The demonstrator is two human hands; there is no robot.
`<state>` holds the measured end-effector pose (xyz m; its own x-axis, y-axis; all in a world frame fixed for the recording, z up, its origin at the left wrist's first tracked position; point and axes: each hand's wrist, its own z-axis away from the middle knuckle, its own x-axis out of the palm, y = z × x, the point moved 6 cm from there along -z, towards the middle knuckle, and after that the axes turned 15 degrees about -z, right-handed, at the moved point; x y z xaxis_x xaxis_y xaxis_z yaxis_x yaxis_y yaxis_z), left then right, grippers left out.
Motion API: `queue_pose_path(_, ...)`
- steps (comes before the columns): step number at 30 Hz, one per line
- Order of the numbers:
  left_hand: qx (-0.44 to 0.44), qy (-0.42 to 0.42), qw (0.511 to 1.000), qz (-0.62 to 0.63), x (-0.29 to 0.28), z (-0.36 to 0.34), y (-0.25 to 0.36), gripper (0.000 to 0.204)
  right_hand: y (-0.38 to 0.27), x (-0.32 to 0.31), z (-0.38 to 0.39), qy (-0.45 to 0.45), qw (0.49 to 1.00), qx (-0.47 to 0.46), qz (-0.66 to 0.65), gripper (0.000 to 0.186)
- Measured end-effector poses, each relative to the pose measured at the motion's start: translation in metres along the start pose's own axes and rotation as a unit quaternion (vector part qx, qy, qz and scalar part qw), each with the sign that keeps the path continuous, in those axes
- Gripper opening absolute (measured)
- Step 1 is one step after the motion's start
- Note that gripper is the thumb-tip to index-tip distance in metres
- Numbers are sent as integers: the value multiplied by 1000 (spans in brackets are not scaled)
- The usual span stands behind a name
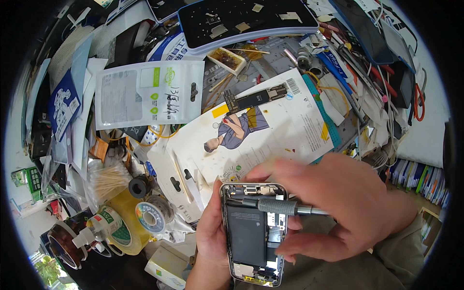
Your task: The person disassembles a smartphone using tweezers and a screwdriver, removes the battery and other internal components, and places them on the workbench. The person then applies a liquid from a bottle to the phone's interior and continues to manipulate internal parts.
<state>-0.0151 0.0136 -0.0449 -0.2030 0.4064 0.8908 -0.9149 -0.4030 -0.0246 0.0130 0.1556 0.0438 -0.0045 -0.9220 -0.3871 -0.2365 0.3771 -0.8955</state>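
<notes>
An opened smartphone with a black battery and exposed inner parts stands nearly upright in the picture. My left hand is wrapped round its left edge and back, with fingertips showing at the right edge. Across the upper part of the phone lies a metal screwdriver with a knurled grip, its thin end toward the left. Its other end runs into the palm of my right hand. That hand curves over the phone's right side, thumb and a blurred forefinger apart, the thumb close to the phone's edge.
A white printed box carries a small circuit board. Behind it lies a dark tray-like panel with small metal pieces. To the left are a plastic pouch, cotton swabs, a solder spool and a bottle. Tools crowd the right.
</notes>
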Motion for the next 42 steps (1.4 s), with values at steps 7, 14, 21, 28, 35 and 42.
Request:
queue_pose_path(7,-4,-83,992,-93,-5,-4,0,78,-2,-4,-3,21,999,-16,38,45)
queue_pose_path(14,-17,-15,998,-51,0,1,1,78,-1,-5,-4,-13,999,12,38,48)
queue_pose_path(21,-30,-57,996,-67,-1,-2,-1,82,0,-7,-6,-1,999,9,34,47)
queue_pose_path(28,-45,-84,994,-51,-5,0,-3,83,2,-9,-7,-1,998,2,55,54)
queue_pose_path(35,-50,-104,993,-7,6,-3,-3,82,1,-9,-9,-16,999,4,47,51)
queue_pose_path(42,-50,-95,993,-48,4,-2,-2,80,2,-10,-10,16,999,-1,39,43)
